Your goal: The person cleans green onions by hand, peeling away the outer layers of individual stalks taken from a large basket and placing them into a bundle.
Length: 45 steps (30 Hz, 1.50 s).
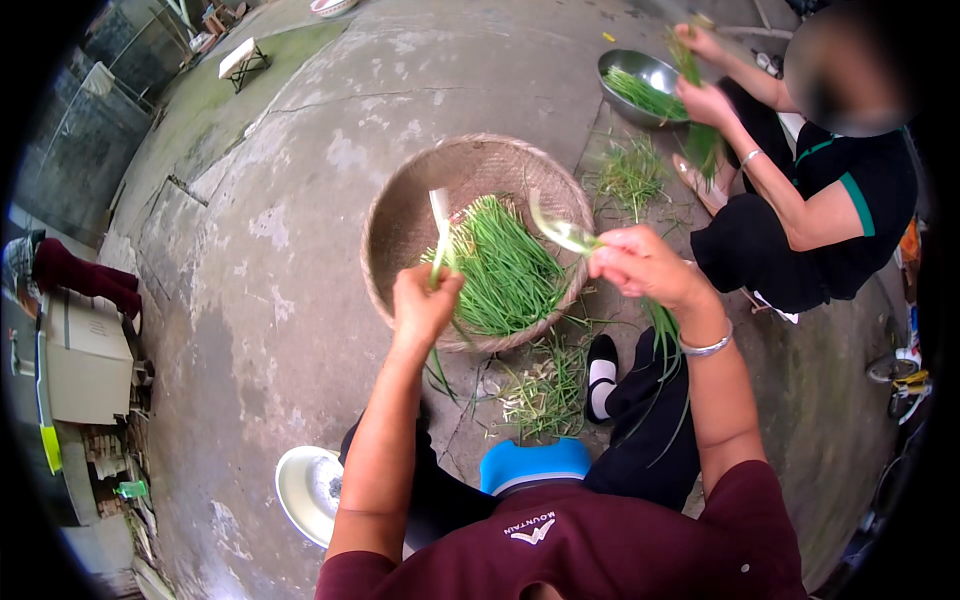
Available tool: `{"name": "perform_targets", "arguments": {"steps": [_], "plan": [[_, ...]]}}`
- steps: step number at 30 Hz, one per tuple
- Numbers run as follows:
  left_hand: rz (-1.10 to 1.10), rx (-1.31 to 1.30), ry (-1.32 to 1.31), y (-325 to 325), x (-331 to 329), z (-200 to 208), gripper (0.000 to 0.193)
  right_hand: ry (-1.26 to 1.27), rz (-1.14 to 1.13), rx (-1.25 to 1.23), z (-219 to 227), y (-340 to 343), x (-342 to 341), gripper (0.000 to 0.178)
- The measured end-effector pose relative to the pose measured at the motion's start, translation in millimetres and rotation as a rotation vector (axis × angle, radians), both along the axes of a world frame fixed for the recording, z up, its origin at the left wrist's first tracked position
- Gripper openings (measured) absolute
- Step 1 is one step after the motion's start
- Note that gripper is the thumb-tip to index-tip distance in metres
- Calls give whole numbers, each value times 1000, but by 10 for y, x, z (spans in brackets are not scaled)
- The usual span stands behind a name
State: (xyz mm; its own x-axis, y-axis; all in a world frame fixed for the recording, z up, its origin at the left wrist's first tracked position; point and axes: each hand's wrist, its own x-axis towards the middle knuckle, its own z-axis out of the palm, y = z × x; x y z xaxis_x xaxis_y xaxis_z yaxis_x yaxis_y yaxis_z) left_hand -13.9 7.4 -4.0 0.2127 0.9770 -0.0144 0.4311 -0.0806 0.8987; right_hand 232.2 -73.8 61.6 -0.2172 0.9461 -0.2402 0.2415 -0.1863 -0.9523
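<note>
My left hand (426, 302) is closed on a thin stalk of chives (440, 222), its pale white end pointing up over the near left part of the basket. Farther right, my right hand (645, 266) grips a small bunch of chives (570, 238). The bunch's whitish ends reach left over the basket, and its green leaves droop below my wrist. Between and beyond my hands stands a round woven basket (400, 190). A thick heap of green chives (505, 270) lies inside it, mostly lined up the same way.
Trimmed scraps (545, 392) lie before my blue stool (535, 462), with more scraps (632, 178) beyond the basket. At right, a co-worker (810, 200) holds chives near a metal bowl (640, 70) of chives. A pale basin (308, 490) stands at my left.
</note>
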Motion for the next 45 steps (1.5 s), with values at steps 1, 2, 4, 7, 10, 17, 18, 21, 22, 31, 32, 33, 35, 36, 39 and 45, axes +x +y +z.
{"name": "perform_targets", "arguments": {"steps": [1, 2, 4, 7, 10, 17, 18, 21, 22, 31, 32, 33, 35, 36, 39, 45], "plan": [[6, -85, -75, 27, -48, 0, 12, 115, -81, -4, 30, -30, 72, 20], [13, -170, -150, 43, -93, 15, 12, 230, -162, -9, 39, -54, 137, 20], [-33, -303, -247, 25, -97, 25, 11, 276, -217, 25, -28, -76, 220, 19], [-162, -446, -336, -89, -33, -5, 8, 328, -320, 41, -112, -82, 181, 19], [-375, -472, -249, -269, 86, 42, 9, 385, -249, 15, -199, -66, 103, 21], [-698, -416, 135, -582, 248, -348, 31, 515, -211, -56, -260, -14, -53, 23], [-697, -417, 134, -582, 269, -376, 31, 538, -223, -82, -266, -10, -73, 22], [-454, -152, -100, -523, 339, -310, 27, 551, -216, -102, -313, 18, -121, 22], [-451, -155, -99, -493, 375, -215, 27, 552, -214, -105, -327, 22, -150, 22], [-197, -215, -546, -326, 454, -58, 11, 507, -316, -77, -385, 134, -580, 17], [-206, -158, -529, -297, 437, -88, 11, 440, -293, -77, -370, 145, -616, 17], [-203, -145, -452, -288, 429, -3, 11, 494, -355, -40, -422, 162, -664, 16], [-221, -163, -423, -256, 411, 43, 10, 427, -353, -11, -401, 176, -654, 16], [-234, -174, -386, -243, 383, 52, 10, 369, -342, 21, -383, 190, -670, 15], [-220, -211, -624, -238, 372, 31, 9, 294, -325, 35, -313, 191, -703, 14], [-152, -402, -595, -242, 262, 136, 11, 260, -351, 171, -429, 246, -587, 13]]}}
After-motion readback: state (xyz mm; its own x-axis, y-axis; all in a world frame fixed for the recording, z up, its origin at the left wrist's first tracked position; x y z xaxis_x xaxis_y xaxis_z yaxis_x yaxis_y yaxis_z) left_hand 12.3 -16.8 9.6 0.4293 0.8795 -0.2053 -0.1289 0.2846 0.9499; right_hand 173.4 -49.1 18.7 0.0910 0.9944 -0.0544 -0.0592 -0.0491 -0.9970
